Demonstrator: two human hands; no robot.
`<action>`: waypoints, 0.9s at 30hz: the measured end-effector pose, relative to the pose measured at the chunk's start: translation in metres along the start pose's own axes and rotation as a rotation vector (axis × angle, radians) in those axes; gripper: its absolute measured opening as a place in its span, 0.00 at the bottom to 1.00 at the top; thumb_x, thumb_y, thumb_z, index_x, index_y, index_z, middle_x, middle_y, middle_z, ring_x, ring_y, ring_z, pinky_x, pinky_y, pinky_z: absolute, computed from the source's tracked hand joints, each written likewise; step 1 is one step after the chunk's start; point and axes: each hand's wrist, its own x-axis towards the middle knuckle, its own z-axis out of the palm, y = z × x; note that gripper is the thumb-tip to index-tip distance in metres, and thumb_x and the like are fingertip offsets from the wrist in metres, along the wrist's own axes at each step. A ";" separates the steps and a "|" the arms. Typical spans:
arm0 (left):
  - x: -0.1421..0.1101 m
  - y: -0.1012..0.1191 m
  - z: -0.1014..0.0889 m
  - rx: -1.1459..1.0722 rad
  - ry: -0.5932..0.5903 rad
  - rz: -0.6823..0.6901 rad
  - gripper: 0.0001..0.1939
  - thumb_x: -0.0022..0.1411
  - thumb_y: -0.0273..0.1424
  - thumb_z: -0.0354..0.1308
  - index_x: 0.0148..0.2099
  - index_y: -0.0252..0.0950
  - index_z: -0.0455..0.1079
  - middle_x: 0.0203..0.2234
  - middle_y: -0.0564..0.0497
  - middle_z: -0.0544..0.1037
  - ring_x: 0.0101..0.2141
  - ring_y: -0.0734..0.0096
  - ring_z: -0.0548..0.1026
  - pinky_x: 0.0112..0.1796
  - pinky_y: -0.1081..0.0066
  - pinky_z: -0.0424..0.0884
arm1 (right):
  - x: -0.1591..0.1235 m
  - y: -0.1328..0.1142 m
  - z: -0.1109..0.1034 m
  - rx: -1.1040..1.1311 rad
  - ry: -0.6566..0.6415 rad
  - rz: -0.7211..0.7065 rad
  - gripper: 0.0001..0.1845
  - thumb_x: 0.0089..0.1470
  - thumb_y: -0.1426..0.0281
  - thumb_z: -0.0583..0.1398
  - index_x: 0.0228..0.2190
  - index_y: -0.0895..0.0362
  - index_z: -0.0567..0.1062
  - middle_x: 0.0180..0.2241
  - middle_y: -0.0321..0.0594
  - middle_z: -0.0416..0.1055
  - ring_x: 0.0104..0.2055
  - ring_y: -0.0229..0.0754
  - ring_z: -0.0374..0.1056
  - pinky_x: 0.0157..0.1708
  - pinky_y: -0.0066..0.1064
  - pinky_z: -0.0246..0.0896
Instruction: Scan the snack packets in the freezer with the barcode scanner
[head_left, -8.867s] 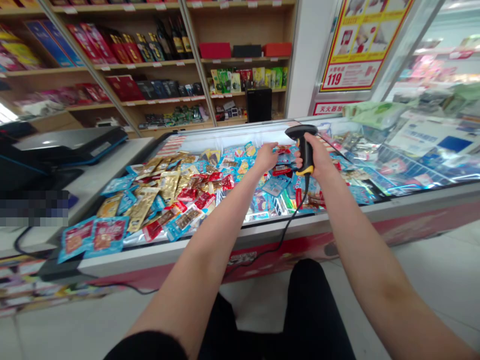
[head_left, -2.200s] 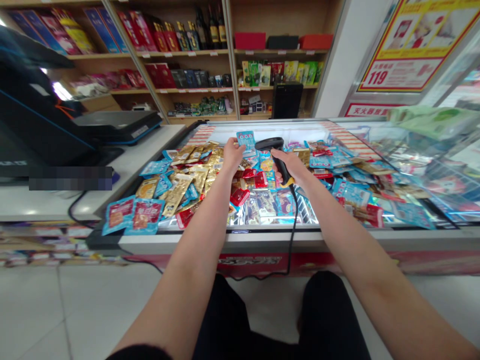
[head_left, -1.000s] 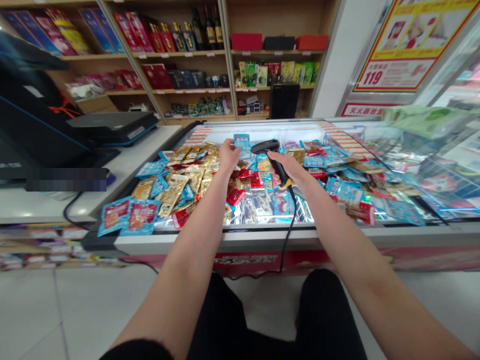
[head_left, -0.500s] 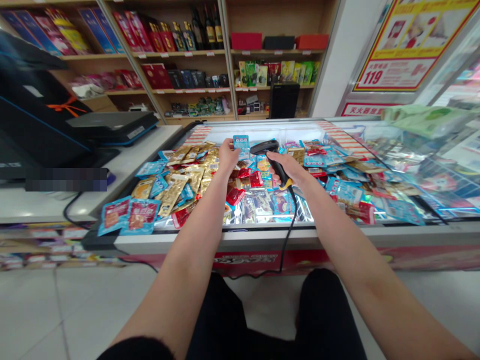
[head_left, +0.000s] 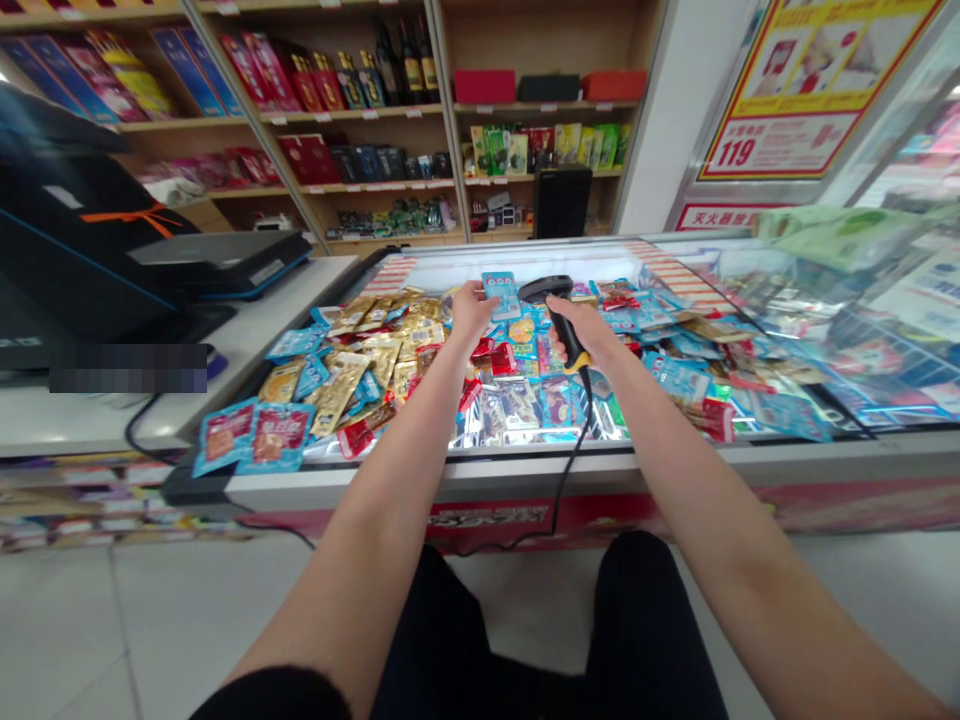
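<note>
Between the fingers of my left hand (head_left: 472,308) is a light-blue snack packet (head_left: 502,296), held upright above the freezer's glass top. My right hand (head_left: 583,332) is wrapped round the handle of a black barcode scanner (head_left: 551,290) with yellow trim. The scanner's head is just right of the packet and apart from it. Its black cable (head_left: 571,465) hangs over the freezer's front edge. Below both hands lie blue, red and gold snack packets, among them a gold packet (head_left: 341,390) and a red packet (head_left: 499,358).
Two blue-and-red packets (head_left: 277,437) lie at the freezer's front left corner. A counter (head_left: 247,325) with a black scale (head_left: 225,262) stands at the left. Behind are shelves (head_left: 360,108) of bottles and boxes. Green plastic bags (head_left: 825,240) rest at the right.
My left hand and the blue packet have shifted slightly right. The scanner in my right hand has moved a little right too. The camera view has shifted slightly.
</note>
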 end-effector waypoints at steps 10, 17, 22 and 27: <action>-0.022 0.052 0.110 -0.154 -0.214 -0.103 0.14 0.48 0.23 0.63 0.40 0.32 0.70 0.30 0.49 0.79 0.29 0.71 0.76 0.31 0.73 0.70 | -0.040 -0.026 -0.083 0.065 0.244 -0.147 0.16 0.59 0.58 0.60 0.28 0.55 0.67 0.16 0.33 0.66 0.12 0.35 0.59 0.10 0.25 0.56; -0.036 0.045 0.141 0.229 -0.293 0.091 0.28 0.48 0.18 0.58 0.54 0.30 0.71 0.52 0.39 0.77 0.53 0.59 0.74 0.53 0.64 0.69 | -0.056 -0.023 -0.118 0.073 0.330 -0.162 0.15 0.58 0.57 0.61 0.29 0.56 0.69 0.17 0.33 0.66 0.13 0.35 0.60 0.11 0.25 0.57; -0.035 0.038 0.105 0.465 -0.258 0.191 0.27 0.54 0.20 0.54 0.57 0.28 0.70 0.54 0.40 0.76 0.54 0.60 0.74 0.55 0.66 0.67 | -0.056 -0.022 -0.101 0.065 0.296 -0.130 0.16 0.58 0.57 0.62 0.28 0.55 0.67 0.16 0.33 0.66 0.13 0.35 0.60 0.10 0.26 0.56; -0.019 0.037 0.041 0.653 -0.159 0.181 0.25 0.56 0.22 0.52 0.56 0.31 0.72 0.52 0.44 0.77 0.53 0.63 0.74 0.55 0.68 0.66 | -0.041 -0.022 -0.058 0.025 0.205 -0.087 0.16 0.58 0.57 0.62 0.28 0.55 0.66 0.15 0.33 0.65 0.12 0.35 0.59 0.10 0.25 0.55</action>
